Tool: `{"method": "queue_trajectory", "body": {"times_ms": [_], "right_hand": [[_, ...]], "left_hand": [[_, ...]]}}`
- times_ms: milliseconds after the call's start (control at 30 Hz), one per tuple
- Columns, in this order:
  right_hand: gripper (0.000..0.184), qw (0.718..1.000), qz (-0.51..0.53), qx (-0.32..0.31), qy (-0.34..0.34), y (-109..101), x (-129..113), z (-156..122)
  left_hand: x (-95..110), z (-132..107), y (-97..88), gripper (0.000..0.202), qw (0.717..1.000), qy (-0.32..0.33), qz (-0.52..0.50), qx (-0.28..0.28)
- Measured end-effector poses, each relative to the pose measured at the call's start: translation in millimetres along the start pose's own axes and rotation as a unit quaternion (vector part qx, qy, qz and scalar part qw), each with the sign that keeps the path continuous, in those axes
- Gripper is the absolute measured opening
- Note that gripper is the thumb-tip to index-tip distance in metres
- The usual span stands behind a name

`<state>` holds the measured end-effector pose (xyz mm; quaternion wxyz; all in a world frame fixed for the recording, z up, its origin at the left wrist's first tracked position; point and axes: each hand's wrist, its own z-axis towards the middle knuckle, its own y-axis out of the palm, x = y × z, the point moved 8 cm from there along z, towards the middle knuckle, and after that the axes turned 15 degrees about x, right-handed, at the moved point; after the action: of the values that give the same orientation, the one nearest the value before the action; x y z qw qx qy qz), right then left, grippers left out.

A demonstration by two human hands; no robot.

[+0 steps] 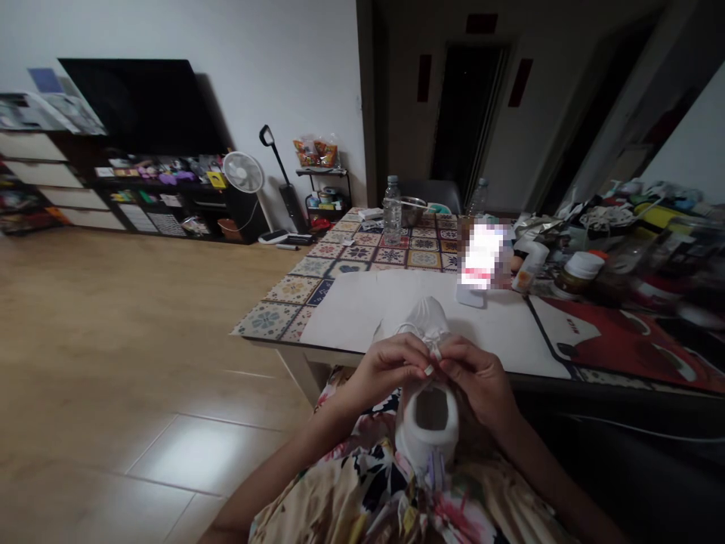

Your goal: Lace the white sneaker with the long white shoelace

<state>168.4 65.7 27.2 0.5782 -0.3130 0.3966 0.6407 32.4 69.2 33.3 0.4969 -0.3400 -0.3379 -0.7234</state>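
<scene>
A white sneaker [426, 446] rests against my lap, its toe [427, 317] reaching over a white sheet and its heel opening turned towards me. My left hand [390, 370] and my right hand [473, 380] meet above the sneaker's throat. Their fingertips pinch a white lace [435, 349] from either side. The fingers hide part of the lacing. A loop of the lace lies on the upper, just beyond my hands.
The near table edge [283, 344] runs just beyond my lap, with a tile-patterned top. A water bottle [392, 211], steel bowl [413, 211], pixelated object [481, 257] and cluttered jars [581, 273] stand ahead. A red mat [623, 340] lies right; open floor [141, 340] lies left.
</scene>
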Motion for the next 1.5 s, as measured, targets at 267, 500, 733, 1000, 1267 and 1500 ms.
{"method": "queue_trajectory", "body": {"times_ms": [267,500,733,1000,1267,1500], "right_hand": [[0.015,0.974,-0.151,-0.01,-0.168,8.6,-34.2,-8.6],[0.011,0.965,-0.185,-0.043,-0.178,11.1,-40.2,-10.9],[0.011,0.973,-0.152,0.003,-0.176,8.5,-35.5,-13.6],[0.018,0.953,-0.221,-0.022,-0.206,9.6,-37.7,-10.3],[0.009,0.917,-0.298,-0.046,-0.26,11.1,-42.3,-12.6],[0.02,0.979,-0.175,-0.028,-0.098,0.6,-18.0,-1.9]], "left_hand": [[-11.9,-1.8,2.6,0.028,0.993,-0.081,-0.071,0.055],[-2.9,-1.2,-2.9,0.026,0.994,-0.024,0.008,0.103],[-7.2,-6.6,5.5,0.032,0.995,-0.068,0.025,0.072],[-21.3,-7.2,-1.2,0.037,0.987,-0.124,0.013,0.1],[-11.3,-3.5,-7.0,0.031,0.99,-0.087,0.06,0.096],[-15.1,-4.2,-4.8,0.034,0.988,-0.108,0.041,0.1]]}}
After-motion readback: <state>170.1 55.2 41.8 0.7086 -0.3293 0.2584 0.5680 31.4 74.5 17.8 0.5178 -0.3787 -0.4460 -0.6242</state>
